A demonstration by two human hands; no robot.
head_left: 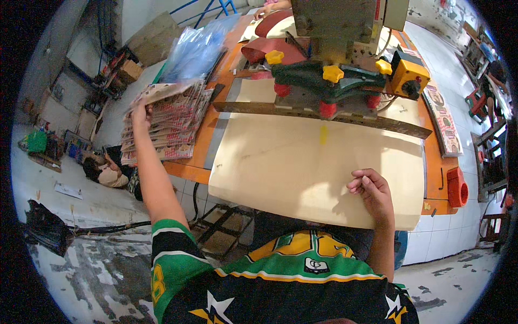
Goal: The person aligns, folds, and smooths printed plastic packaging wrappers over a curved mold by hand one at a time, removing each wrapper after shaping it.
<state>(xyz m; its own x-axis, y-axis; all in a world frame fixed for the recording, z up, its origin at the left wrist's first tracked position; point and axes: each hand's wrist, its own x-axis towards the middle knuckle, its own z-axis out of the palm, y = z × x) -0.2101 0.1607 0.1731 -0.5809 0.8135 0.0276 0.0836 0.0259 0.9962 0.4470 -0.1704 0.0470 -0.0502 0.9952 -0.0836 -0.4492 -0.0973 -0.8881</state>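
At the left edge of the table lies a stack of printed, clear-backed plastic bags with red and brown patterns. My left hand is closed at the stack's far left side on the edge of a top bag, which is lifted and blurred. Over the tan sheet covering the work surface hovers my right hand, its fingers curled in with nothing visible in them. Beyond it stands a press machine with a dark green bracket, yellow star knobs and a long metal bar across the sheet.
Clear bluish plastic lies behind the stack. On the right are a pile of printed packs, a yellow control box and a red holder. Another person's hand shows at the far end; someone is low at left.
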